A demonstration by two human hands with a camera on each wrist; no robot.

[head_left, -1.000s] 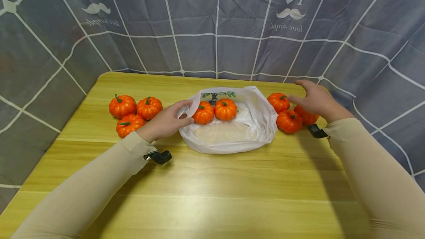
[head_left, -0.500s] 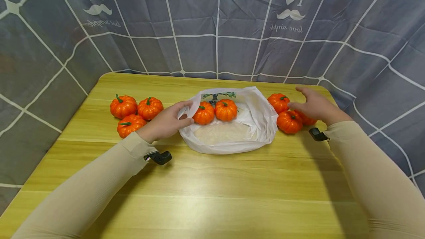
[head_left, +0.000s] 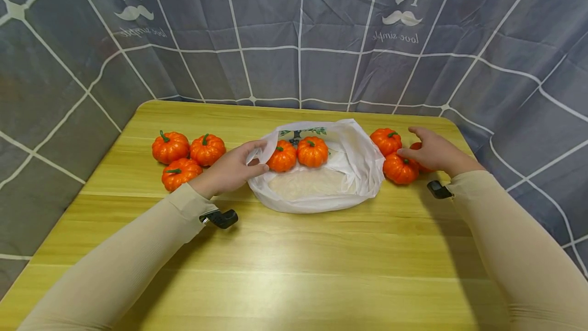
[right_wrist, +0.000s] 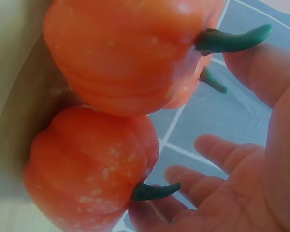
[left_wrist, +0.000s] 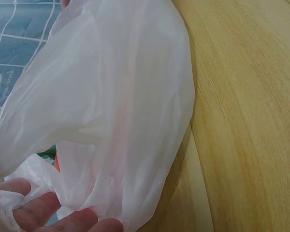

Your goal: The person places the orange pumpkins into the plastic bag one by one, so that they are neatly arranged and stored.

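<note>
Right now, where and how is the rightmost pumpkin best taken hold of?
Probably around the ribbed body of the rightmost pumpkin, with the right hand coming from above and the right: the front pumpkin sits close on its left, while its rounded sides suit wrapped fingers and its slim stem offers less to grip.

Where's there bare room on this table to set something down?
The widest bare patch of table lies between the sleeves, on the near side of the white bag. A thin strip runs between bag and curtain. It's crowded at the left hand, between bag and left pumpkins, and around the right hand and right pumpkins.
</note>
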